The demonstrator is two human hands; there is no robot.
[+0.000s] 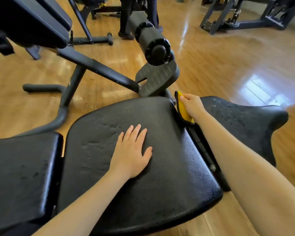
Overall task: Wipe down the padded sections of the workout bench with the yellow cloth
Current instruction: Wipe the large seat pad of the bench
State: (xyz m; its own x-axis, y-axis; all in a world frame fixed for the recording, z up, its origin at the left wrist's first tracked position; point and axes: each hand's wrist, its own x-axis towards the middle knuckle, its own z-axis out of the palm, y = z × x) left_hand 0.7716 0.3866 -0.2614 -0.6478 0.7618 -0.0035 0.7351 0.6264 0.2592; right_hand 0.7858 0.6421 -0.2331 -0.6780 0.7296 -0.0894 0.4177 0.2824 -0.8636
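Observation:
The workout bench has a large black middle pad (169, 150), a second black pad (242, 123) to its right and a third (20, 171) at the left. My left hand (132, 152) lies flat with straight fingers on the middle pad. My right hand (192, 105) grips the yellow cloth (183, 108), which has a dark edge, and holds it in the gap between the middle and right pads, at their far end.
A black foam roller (152, 41) and a ribbed footplate (157, 79) stand just beyond the pads. The bench's steel frame (99, 68) runs to the left over the wooden floor. A person's legs (126, 17) stand at the back, and another machine (245, 16) is far right.

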